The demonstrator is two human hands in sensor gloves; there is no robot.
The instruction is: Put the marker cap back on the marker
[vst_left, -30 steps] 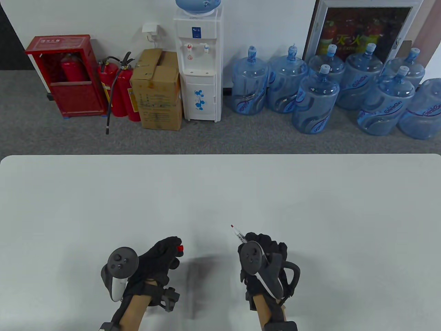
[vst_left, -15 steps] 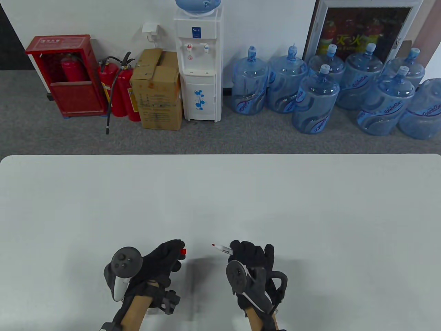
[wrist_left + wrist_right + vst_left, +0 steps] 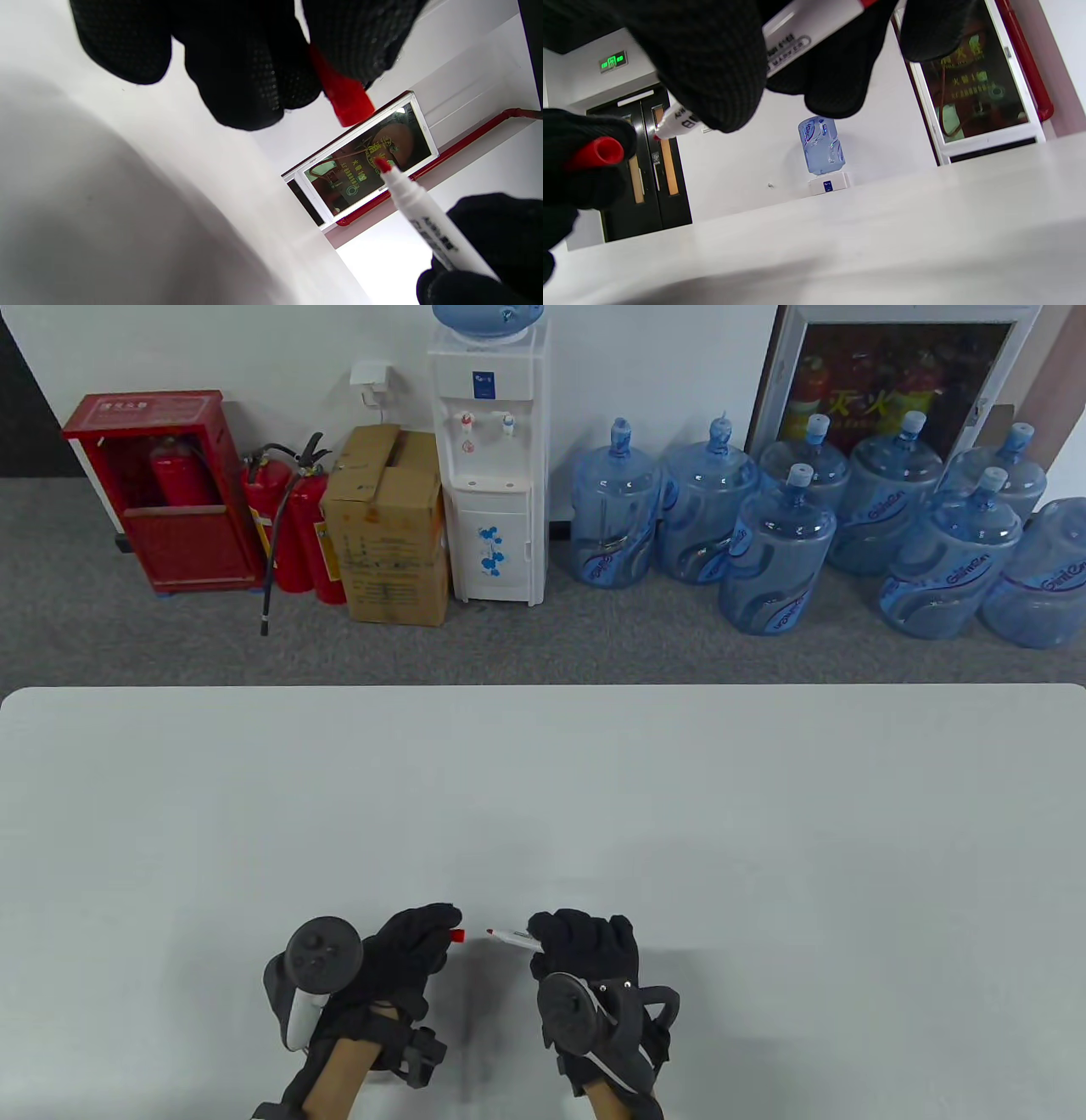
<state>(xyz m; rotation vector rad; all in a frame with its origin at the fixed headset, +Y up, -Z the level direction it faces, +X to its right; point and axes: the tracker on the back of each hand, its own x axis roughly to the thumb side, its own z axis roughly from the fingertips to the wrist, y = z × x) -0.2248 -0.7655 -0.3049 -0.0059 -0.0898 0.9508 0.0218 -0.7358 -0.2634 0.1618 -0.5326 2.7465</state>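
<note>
Left hand point(image 3: 407, 954) pinching red cap point(image 3: 457, 935), right hand point(image 3: 585, 950) gripping marker point(image 3: 512, 936), tip near cap

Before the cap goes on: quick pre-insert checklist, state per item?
1. Cap gripped by left hand: ok.
2. Marker gripped by right hand: ok.
3. Cap's open end faces the marker tip: ok, the bore shows in the right wrist view.
4. Tip and cap apart, gap between them clear: ok.
5. Tip lined up with the bore: cannot tell; close, not exact.
6. Cap seated: not ok, not yet on.
</note>
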